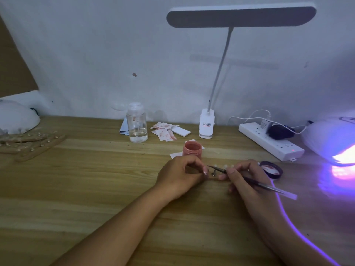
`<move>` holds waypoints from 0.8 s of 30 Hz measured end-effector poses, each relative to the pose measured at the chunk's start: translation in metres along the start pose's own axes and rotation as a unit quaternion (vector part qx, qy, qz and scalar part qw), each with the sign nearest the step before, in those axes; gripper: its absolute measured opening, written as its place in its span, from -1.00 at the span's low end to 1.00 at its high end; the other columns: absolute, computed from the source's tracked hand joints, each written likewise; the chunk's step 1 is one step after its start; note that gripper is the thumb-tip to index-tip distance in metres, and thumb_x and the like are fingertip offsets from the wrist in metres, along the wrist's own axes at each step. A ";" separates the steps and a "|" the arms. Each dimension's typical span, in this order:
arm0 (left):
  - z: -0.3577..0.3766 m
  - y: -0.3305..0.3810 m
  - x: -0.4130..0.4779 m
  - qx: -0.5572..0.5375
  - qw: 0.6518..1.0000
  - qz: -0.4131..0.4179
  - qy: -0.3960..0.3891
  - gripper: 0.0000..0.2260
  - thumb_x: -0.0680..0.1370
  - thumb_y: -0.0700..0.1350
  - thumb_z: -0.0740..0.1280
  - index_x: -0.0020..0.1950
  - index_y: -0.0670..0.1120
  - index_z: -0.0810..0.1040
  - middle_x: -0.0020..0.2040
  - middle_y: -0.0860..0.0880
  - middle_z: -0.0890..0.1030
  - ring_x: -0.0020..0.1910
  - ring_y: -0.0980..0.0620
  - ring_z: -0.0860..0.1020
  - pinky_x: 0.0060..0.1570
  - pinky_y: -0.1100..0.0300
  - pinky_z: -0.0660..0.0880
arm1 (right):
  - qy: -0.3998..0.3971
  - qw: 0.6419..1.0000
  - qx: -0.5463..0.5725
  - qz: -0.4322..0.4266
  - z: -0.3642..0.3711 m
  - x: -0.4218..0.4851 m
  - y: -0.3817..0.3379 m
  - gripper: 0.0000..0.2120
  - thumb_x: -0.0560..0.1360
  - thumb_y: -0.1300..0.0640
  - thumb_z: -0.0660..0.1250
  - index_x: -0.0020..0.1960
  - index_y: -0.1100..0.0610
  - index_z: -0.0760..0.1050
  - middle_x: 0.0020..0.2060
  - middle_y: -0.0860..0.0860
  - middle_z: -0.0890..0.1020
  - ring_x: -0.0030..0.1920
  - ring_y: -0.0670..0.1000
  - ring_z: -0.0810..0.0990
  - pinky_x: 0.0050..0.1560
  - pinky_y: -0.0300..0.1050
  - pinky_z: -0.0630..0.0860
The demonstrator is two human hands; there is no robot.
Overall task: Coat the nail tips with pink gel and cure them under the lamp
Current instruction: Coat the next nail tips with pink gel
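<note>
Table [96, 189]: wooden, and it carries everything listed here.

Curing lamp [332, 139]: white dome at the far right edge with its mouth glowing violet. It sits well apart from the work.

Left hand [178, 177]: fingers curled, fingertips at the left end of the tip row. I cannot tell whether it pinches the holder or only rests beside it.

Right hand [242, 175]: wrapped pen-fashion round the brush.

Gel jar [192, 149]: small, pink, uncapped, standing just behind the hands. Probably light and easy to tip, so best steadied by its wall.

Brush [255, 184]: thin, stiff and dark-handled, gripped near the front. Its tip points left over the row.

Nail tips [224, 166]: pale and tiny, set in a row on a holder between the two hands. Likely featherweight, thin and slick once coated, so handle them by the holder and never by the wet faces.
</note>
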State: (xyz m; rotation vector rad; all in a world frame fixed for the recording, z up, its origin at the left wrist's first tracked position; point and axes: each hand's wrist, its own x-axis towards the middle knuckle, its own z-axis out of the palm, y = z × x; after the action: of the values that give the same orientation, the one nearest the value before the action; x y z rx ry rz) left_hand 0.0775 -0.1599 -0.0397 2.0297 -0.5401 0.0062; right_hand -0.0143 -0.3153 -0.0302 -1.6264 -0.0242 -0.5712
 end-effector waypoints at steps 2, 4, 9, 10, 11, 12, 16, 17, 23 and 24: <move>0.000 0.000 0.000 0.002 1.000 -0.001 0.001 -0.92 0.43 -0.05 0.51 -0.21 0.12 0.65 -0.25 0.26 0.62 -0.34 0.33 0.46 -0.19 0.24 0.35 | -0.011 1.000 -0.002 -0.003 0.001 0.000 -0.001 -0.90 0.52 0.27 0.35 -0.14 0.25 0.45 -0.29 0.08 0.71 -0.36 -0.22 0.58 -0.33 -0.41 0.47; 0.000 0.000 0.000 0.000 1.000 -0.004 0.004 -0.94 0.42 -0.04 0.51 -0.19 0.10 0.66 -0.21 0.23 0.65 -0.30 0.31 0.47 -0.16 0.22 0.39 | -0.018 1.000 -0.004 -0.007 0.001 -0.001 -0.002 -0.90 0.51 0.29 0.35 -0.13 0.29 0.45 -0.29 0.09 0.71 -0.35 -0.24 0.59 -0.33 -0.42 0.46; 0.001 -0.002 0.001 0.000 1.000 -0.002 0.009 -0.94 0.42 -0.03 0.52 -0.17 0.08 0.67 -0.26 0.25 0.62 -0.29 0.29 0.48 -0.15 0.21 0.41 | -0.025 1.000 -0.014 -0.010 0.000 -0.002 -0.003 -0.91 0.51 0.34 0.35 -0.13 0.32 0.45 -0.29 0.09 0.71 -0.35 -0.23 0.59 -0.32 -0.41 0.47; 0.001 -0.002 0.001 0.000 1.000 -0.002 0.009 -0.94 0.42 -0.03 0.53 -0.16 0.08 0.68 -0.27 0.27 0.61 -0.29 0.30 0.48 -0.16 0.22 0.41 | -0.028 0.999 -0.018 -0.011 0.000 -0.002 -0.003 -0.92 0.51 0.34 0.35 -0.13 0.32 0.46 -0.29 0.08 0.71 -0.36 -0.22 0.58 -0.32 -0.40 0.47; 0.001 -0.003 0.002 0.000 1.000 -0.002 0.010 -0.93 0.41 -0.03 0.53 -0.16 0.08 0.68 -0.30 0.29 0.60 -0.31 0.31 0.47 -0.19 0.24 0.38 | -0.030 0.999 -0.024 -0.012 0.000 -0.002 -0.002 -0.92 0.51 0.34 0.35 -0.13 0.31 0.46 -0.29 0.08 0.71 -0.37 -0.22 0.57 -0.33 -0.39 0.47; 0.001 -0.003 0.002 0.000 1.000 0.000 0.011 -0.93 0.41 -0.03 0.53 -0.16 0.08 0.68 -0.33 0.30 0.58 -0.34 0.33 0.46 -0.22 0.25 0.35 | -0.030 0.999 -0.028 -0.012 0.000 -0.002 -0.002 -0.92 0.50 0.34 0.35 -0.14 0.31 0.46 -0.29 0.07 0.71 -0.38 -0.21 0.56 -0.33 -0.39 0.47; 0.002 -0.004 0.002 0.005 1.000 0.002 0.013 -0.93 0.42 -0.04 0.54 -0.13 0.08 0.69 -0.37 0.33 0.55 -0.39 0.36 0.44 -0.28 0.27 0.30 | -0.037 0.998 -0.056 -0.011 -0.002 -0.002 0.000 -0.91 0.48 0.34 0.38 -0.14 0.24 0.48 -0.28 0.04 0.71 -0.31 -0.20 0.61 -0.26 -0.36 0.48; 0.002 -0.004 0.002 0.007 1.000 0.002 0.013 -0.92 0.42 -0.04 0.54 -0.13 0.08 0.69 -0.38 0.34 0.54 -0.40 0.36 0.43 -0.30 0.29 0.29 | -0.039 0.997 -0.062 -0.010 -0.002 -0.002 0.001 -0.90 0.48 0.34 0.39 -0.14 0.23 0.48 -0.27 0.03 0.71 -0.29 -0.20 0.62 -0.24 -0.36 0.48; 0.001 -0.003 0.002 -0.001 1.000 -0.002 0.007 -0.93 0.43 -0.04 0.53 -0.12 0.07 0.69 -0.23 0.23 0.63 -0.36 0.34 0.45 -0.22 0.27 0.33 | -0.025 0.997 -0.074 -0.004 -0.002 -0.004 -0.004 -0.90 0.45 0.28 0.41 -0.15 0.15 0.50 -0.25 0.02 0.71 -0.27 -0.15 0.63 -0.17 -0.16 0.49; 0.001 -0.002 0.001 0.000 1.000 -0.003 0.006 -0.92 0.43 -0.03 0.53 -0.12 0.07 0.69 -0.21 0.22 0.64 -0.36 0.34 0.46 -0.22 0.27 0.33 | -0.023 0.997 -0.077 -0.001 -0.001 -0.004 -0.005 -0.90 0.44 0.27 0.42 -0.15 0.15 0.50 -0.24 0.02 0.71 -0.27 -0.15 0.63 -0.16 -0.12 0.49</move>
State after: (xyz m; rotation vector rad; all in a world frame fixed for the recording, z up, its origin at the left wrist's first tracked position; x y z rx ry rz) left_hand 0.0794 -0.1604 -0.0419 2.0298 -0.5252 0.0148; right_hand -0.0197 -0.3147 -0.0271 -1.7887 -0.0163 -0.5487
